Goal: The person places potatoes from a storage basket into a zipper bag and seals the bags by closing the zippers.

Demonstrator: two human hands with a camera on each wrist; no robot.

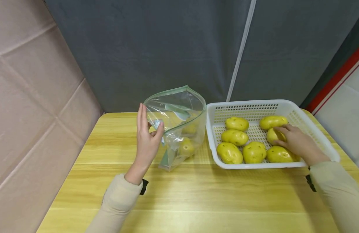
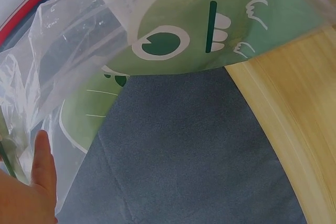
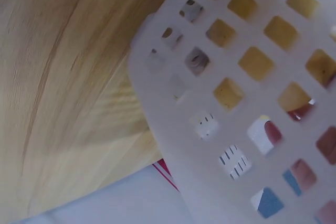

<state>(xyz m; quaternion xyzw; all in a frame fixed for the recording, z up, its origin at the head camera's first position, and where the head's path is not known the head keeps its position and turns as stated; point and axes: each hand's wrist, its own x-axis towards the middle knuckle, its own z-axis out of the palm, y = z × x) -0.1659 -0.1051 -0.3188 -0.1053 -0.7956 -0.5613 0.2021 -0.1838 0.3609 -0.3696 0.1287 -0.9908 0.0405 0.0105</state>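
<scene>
A clear zip bag (image 1: 179,119) with a green rim and green print stands with its mouth open on the table, potatoes (image 1: 186,147) inside. My left hand (image 1: 147,139) is at its left side, longer fingers straight up and thumb by the front rim; the left wrist view shows the thumb (image 2: 44,163) beside the plastic. Inside a white basket (image 1: 263,166), my right hand (image 1: 297,142) grips a potato (image 1: 272,136) with thumb and fingers. Several other potatoes (image 1: 254,152) lie around it. In the right wrist view, the basket wall (image 3: 157,98) hides most of that hand.
The light wooden table (image 1: 196,200) runs up to a dark grey curtain (image 1: 167,48) at the back. A pinkish draped wall (image 1: 36,106) borders the left side. On the right stands a white surface with a red band (image 1: 336,77), close to the basket.
</scene>
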